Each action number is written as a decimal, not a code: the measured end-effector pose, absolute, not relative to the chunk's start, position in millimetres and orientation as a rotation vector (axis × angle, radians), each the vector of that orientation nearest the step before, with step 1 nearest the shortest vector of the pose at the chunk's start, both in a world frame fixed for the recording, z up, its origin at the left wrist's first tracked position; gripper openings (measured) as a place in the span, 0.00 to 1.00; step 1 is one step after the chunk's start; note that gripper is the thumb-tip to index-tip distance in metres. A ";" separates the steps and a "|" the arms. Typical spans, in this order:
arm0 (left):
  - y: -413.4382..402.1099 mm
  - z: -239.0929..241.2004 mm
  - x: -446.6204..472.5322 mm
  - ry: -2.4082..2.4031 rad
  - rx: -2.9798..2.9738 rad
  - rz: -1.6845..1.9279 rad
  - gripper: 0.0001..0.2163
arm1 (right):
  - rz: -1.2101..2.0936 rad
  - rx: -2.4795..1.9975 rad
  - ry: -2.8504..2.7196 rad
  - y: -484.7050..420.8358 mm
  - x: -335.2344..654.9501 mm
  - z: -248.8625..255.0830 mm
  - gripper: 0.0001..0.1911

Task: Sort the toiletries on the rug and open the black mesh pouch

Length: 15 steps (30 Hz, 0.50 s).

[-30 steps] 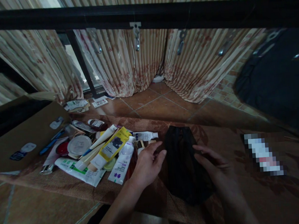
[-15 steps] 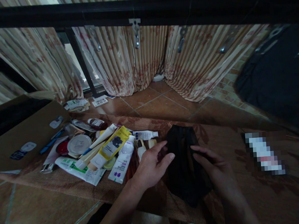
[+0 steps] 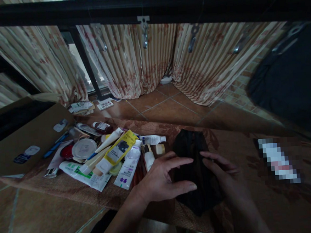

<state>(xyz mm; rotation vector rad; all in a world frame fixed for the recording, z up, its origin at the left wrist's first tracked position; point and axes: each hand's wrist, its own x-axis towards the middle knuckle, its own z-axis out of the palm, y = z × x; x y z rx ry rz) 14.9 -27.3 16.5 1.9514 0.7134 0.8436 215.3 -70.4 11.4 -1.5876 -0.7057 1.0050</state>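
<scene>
A black pouch [image 3: 185,146] lies on the cloth-covered table before me, with a dark slit running down its middle. My left hand [image 3: 169,177] is over the pouch's left side, thumb and index finger spread apart and nothing between them. On the other side, my right hand [image 3: 224,168] pinches the pouch's edge along the slit between thumb and fingers. Just left of my hands lie a white tube with purple print [image 3: 128,168], a yellow tube [image 3: 122,150] and a small bottle [image 3: 148,157]. The inside of the pouch is too dark to make out.
More tubes and jars, such as a round white-lidded jar [image 3: 84,149], are heaped at the left. Behind them stands a cardboard box [image 3: 42,135]. A blurred-out phone-shaped object [image 3: 279,161] lies at the right. Metal hooks [image 3: 144,35] hang from a dark bar above.
My left hand has moved right over the pouch, its thumb and index finger opening wider. My right hand stays at the pouch's edge. The view has shifted slightly.
</scene>
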 end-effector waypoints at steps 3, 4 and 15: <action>-27.6 17.6 14.7 0.713 1.965 0.828 0.22 | 0.996 -1.594 -0.721 -71.2 216.2 11.3 0.17; -27.7 17.6 14.6 0.704 1.967 0.832 0.22 | 0.998 -1.593 -0.721 -71.4 216.6 10.8 0.17; -28.5 17.1 15.1 0.701 1.910 0.880 0.19 | 0.969 -1.604 -0.774 -70.4 219.0 4.7 0.16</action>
